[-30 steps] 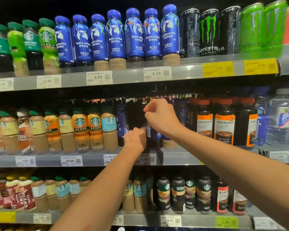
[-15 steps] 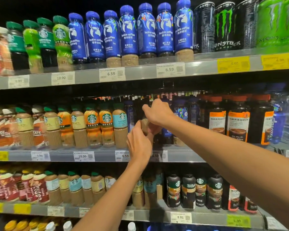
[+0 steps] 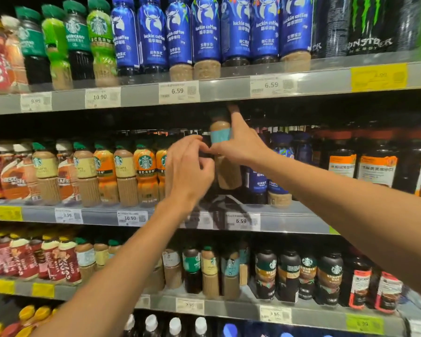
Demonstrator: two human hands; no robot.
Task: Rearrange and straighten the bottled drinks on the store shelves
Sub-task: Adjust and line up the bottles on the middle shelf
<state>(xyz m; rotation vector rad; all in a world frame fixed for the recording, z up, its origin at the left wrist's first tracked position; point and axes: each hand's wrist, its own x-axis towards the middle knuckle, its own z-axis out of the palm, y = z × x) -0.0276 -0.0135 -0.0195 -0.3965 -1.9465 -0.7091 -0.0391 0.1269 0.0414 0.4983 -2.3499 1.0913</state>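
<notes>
My right hand [image 3: 243, 145] grips a tan coffee bottle with a light-blue label [image 3: 227, 172] by its upper body. It holds the bottle upright and lifted above the middle shelf [image 3: 289, 216], the cap close under the shelf above. My left hand [image 3: 188, 170] is just left of that bottle with curled fingers against its side. Whether it grips anything is hidden. A row of Starbucks bottles [image 3: 144, 171] stands left of the hands, and blue luckin coffee bottles [image 3: 278, 171] stand to the right on the same shelf.
The top shelf carries blue luckin bottles [image 3: 206, 32], green Starbucks bottles [image 3: 100, 42] and Monster cans [image 3: 367, 25]. Dark bottles with orange labels [image 3: 377, 164] fill the middle shelf's right end. The lower shelf [image 3: 229, 308] holds dark Starbucks bottles [image 3: 287, 276] and red Costa bottles [image 3: 63, 261].
My right hand has lifted the light-blue-label bottle up off the middle shelf. My left hand moved from under the bottle to its left side. The camera has come closer and shifted left.
</notes>
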